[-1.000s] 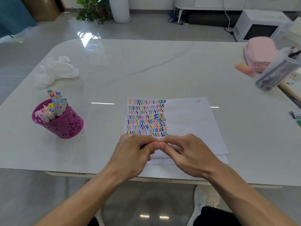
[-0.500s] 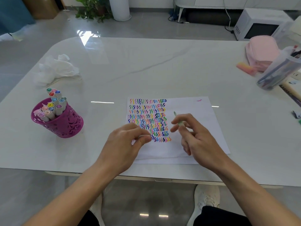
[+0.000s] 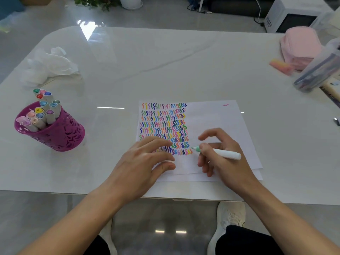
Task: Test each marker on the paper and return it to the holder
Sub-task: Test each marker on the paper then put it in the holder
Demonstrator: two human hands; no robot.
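Note:
A white paper sheet (image 3: 217, 118) lies near the table's front edge, its left half filled with rows of coloured squiggles. My right hand (image 3: 220, 162) grips a white marker (image 3: 226, 154). Its pale green tip meets the paper at the right end of the bottom squiggle row. My left hand (image 3: 141, 162) rests on the sheet's lower left part and pinches the white marker cap (image 3: 170, 160) between thumb and finger. A magenta patterned holder (image 3: 60, 133) stands at the left, tilted, with several capped markers (image 3: 42, 111) in it.
Crumpled white wrapping (image 3: 49, 65) lies at the far left. At the right sit a pink pouch (image 3: 299, 46), an orange-pink block (image 3: 279, 66) and a clear case of pens (image 3: 318, 72). A white microwave (image 3: 290, 17) stands on the floor behind the table.
My hands pulled apart from the joined marker, the cap staying in my left. My right hand turned the marker and lowered its tip onto the paper.

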